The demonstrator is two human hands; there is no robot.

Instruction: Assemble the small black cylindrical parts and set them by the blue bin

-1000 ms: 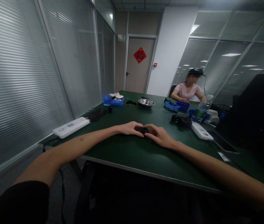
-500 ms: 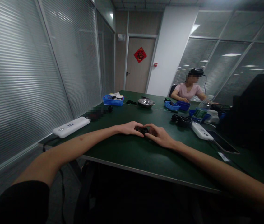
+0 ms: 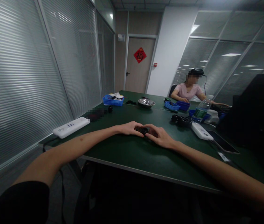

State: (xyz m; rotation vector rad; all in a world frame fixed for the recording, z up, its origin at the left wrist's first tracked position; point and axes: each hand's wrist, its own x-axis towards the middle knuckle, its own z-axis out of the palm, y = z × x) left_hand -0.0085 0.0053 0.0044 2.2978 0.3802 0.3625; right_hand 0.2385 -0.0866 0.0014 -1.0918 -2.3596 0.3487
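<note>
Object [image 3: 144, 131], black, is gripped by left hand [image 3: 129, 127] and right hand [image 3: 161, 137] (shape too dark to tell).

Saw dark green on the counter [image 3: 127, 152], black on the held part [image 3: 144, 131], white on the device [image 3: 71, 127] by the near-left corner, blue on the basket [image 3: 113, 102] by the far-left corner.

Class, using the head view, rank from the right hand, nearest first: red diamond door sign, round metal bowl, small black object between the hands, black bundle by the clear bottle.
1. Small black object: at the right hand.
2. Black bundle: right side.
3. Round metal bowl: farther back.
4. Red door sign: background.
</note>
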